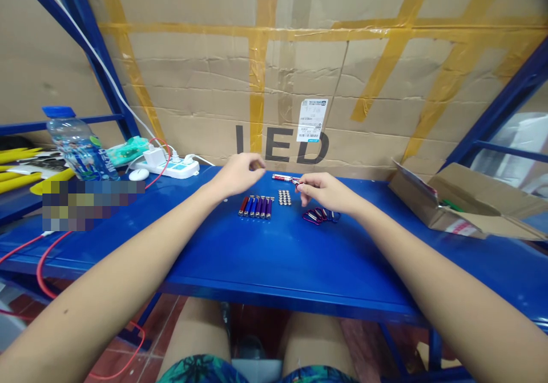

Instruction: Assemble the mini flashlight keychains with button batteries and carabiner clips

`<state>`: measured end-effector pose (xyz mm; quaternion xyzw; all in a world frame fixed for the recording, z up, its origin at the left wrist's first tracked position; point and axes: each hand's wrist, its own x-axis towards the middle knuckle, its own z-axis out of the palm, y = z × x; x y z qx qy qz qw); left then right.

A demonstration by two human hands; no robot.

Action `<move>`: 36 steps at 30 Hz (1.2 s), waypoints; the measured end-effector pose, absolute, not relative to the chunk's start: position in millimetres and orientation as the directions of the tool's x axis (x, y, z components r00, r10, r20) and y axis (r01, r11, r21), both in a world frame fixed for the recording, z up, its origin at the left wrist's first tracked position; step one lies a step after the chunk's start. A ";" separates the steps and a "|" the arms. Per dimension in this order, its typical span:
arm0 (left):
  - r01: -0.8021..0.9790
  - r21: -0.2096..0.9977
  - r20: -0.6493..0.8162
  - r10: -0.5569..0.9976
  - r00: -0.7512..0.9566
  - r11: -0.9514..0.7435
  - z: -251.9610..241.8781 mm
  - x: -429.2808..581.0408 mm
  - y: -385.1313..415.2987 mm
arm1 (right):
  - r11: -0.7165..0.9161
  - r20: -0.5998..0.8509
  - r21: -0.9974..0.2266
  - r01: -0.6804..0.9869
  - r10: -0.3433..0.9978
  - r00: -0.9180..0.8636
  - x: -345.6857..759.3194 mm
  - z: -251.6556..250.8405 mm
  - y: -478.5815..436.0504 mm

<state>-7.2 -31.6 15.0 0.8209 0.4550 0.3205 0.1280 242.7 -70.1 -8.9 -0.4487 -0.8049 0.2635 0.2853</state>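
Fingers of the right hand [327,192] pinch one end of the red tube [281,177], which I see in the head view toward the back of the blue table [257,257]. The left hand [240,173] curls near the row of tubes [257,207], and I cannot tell whether it grips anything; silver pieces [284,198] sit between that row and the carabiners [315,217].

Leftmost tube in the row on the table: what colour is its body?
The leftmost tube is red; it shows best in the head view.
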 end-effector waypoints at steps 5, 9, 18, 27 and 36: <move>0.280 0.659 0.433 0.657 0.617 -0.698 6.2 22.1 -57.8 | 0.488 0.237 -0.732 0.475 0.837 -0.493 234.4 -7.1 -77.0; 0.236 0.763 0.342 0.685 0.643 -0.602 -3.5 27.3 -57.9 | 0.449 0.201 -0.776 0.443 0.842 -0.501 231.8 -7.5 -80.1; 0.160 0.890 0.286 0.797 0.532 -0.427 -0.6 27.5 -57.3 | 0.358 0.277 -0.924 0.132 0.867 -0.415 230.8 -7.9 -79.9; 0.144 0.892 0.315 0.816 0.484 -0.429 2.8 26.9 -55.6 | 0.406 0.375 -0.910 0.083 0.892 -0.253 229.5 -9.5 -77.8; 0.162 0.857 0.359 0.792 0.494 -0.490 0.5 29.7 -57.8 | 0.401 0.345 -0.892 0.208 0.902 -0.257 226.7 -7.4 -79.1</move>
